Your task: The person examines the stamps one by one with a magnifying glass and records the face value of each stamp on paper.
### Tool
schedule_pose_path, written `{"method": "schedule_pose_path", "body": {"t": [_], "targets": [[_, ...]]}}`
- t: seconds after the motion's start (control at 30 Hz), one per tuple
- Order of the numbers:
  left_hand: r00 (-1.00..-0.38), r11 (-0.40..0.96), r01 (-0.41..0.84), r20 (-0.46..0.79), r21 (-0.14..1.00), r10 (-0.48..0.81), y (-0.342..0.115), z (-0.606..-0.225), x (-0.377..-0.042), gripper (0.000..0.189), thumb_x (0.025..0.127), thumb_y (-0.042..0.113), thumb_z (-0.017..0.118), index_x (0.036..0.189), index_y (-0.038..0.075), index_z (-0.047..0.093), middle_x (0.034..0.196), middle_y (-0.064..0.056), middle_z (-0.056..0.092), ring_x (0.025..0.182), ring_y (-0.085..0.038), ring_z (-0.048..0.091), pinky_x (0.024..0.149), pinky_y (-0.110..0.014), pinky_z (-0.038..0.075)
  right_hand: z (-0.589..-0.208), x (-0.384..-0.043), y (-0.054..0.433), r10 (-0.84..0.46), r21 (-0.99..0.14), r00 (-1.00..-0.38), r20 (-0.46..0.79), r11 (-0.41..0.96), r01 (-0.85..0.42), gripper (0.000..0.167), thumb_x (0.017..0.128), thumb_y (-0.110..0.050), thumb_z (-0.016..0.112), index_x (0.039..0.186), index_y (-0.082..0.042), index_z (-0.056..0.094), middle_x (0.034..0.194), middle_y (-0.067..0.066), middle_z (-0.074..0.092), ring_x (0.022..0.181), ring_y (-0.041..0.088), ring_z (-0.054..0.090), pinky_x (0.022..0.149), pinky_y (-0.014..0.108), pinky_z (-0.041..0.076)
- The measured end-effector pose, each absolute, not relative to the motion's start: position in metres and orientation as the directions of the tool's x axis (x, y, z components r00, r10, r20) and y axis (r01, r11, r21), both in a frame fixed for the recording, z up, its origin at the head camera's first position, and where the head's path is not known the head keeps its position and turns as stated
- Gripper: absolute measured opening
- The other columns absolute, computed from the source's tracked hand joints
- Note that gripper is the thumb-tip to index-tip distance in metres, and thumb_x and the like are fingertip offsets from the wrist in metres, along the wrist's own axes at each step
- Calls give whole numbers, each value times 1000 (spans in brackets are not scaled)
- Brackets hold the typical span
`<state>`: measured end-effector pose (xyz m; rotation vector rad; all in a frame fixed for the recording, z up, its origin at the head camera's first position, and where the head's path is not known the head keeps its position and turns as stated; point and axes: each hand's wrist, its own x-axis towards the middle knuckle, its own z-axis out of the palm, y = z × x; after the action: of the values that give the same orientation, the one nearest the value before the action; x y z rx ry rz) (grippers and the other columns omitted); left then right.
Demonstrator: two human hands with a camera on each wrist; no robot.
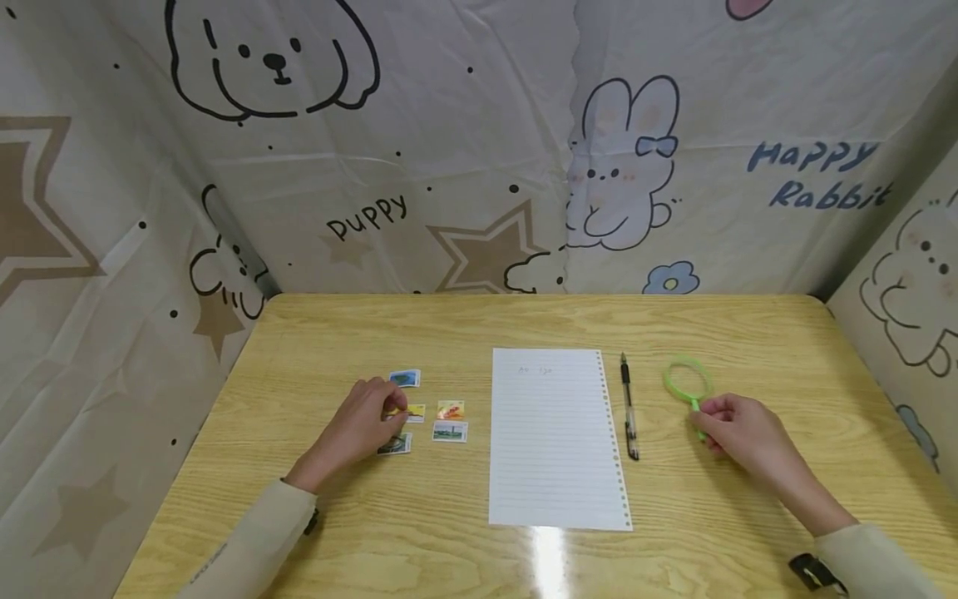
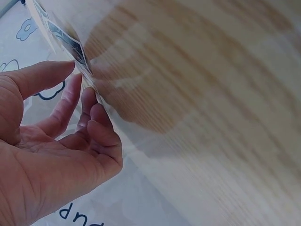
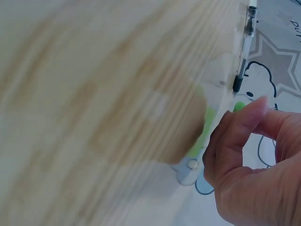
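My left hand (image 1: 372,413) is over the left stamps, its thumb and forefinger pinching at the yellow stamp (image 1: 416,413) and covering part of it. Just beyond the fingers lies a blue stamp (image 1: 405,378); a dark stamp (image 1: 397,444) is on the near side, partly under the hand. In the left wrist view, the fingertips of the left hand (image 2: 70,127) come together right at the tabletop. My right hand (image 1: 737,428) pinches the handle of a green magnifying glass (image 1: 696,403), whose round lens points away from me. The right wrist view mostly hides the glass behind the fingers.
Right of the left hand lie an orange-and-yellow stamp (image 1: 451,409) and a green landscape stamp (image 1: 450,431). A lined paper sheet (image 1: 557,441) with faint writing occupies the table's middle. Beside it lies a black pen (image 1: 629,408). A printed cloth (image 1: 479,150) hangs behind the wooden table (image 1: 337,532).
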<state>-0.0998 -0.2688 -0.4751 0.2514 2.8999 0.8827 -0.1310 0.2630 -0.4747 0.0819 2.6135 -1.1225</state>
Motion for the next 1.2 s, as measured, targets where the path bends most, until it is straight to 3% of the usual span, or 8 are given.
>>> {"method": "schedule_pose_path", "body": {"t": [0.33, 0.67, 0.87, 1.03, 1.2], "targets": [[-980, 797, 150, -17, 585, 197, -270, -476, -100, 6, 101, 5, 76, 100, 8, 70, 94, -3, 59, 92, -24, 51, 80, -43, 44, -474, -133, 271, -73, -687, -947, -313, 706, 173, 41, 109, -26, 68, 120, 12, 60, 89, 7, 69, 73, 19, 68, 61, 30, 58], [-974, 740, 210, 67, 639, 218, -256, -468, -100, 6, 103, 13, 76, 104, 8, 71, 98, -3, 64, 96, -26, 54, 83, -45, 46, -475, -130, 269, -88, -666, -955, -283, 735, 130, 34, 108, -24, 69, 115, 8, 60, 81, 7, 67, 70, 21, 66, 56, 31, 55], [-942, 700, 300, 86, 648, 325, -241, -470, -98, 33, 100, 22, 80, 124, 2, 67, 119, -9, 66, 117, -31, 54, 97, -51, 50, -475, -130, 271, -78, -640, -958, -275, 759, 122, 39, 108, -30, 69, 115, 8, 61, 82, 5, 68, 70, 20, 66, 58, 31, 53], [-916, 699, 348, 68, 625, 396, -230, -473, -98, 61, 96, 33, 86, 141, 1, 61, 140, -11, 62, 134, -36, 47, 109, -58, 44, -473, -130, 274, -69, -576, -972, -226, 814, 76, 51, 110, -40, 65, 122, 9, 60, 97, 14, 70, 83, 26, 65, 68, 37, 49], [-895, 700, 366, 27, 613, 445, -221, -473, -99, 77, 91, 44, 89, 149, 3, 57, 152, -12, 54, 144, -39, 40, 116, -66, 35, -474, -127, 269, -70, -573, -993, -92, 819, -4, 49, 109, -35, 66, 129, 9, 57, 107, 18, 66, 95, 32, 63, 75, 40, 46]]}}
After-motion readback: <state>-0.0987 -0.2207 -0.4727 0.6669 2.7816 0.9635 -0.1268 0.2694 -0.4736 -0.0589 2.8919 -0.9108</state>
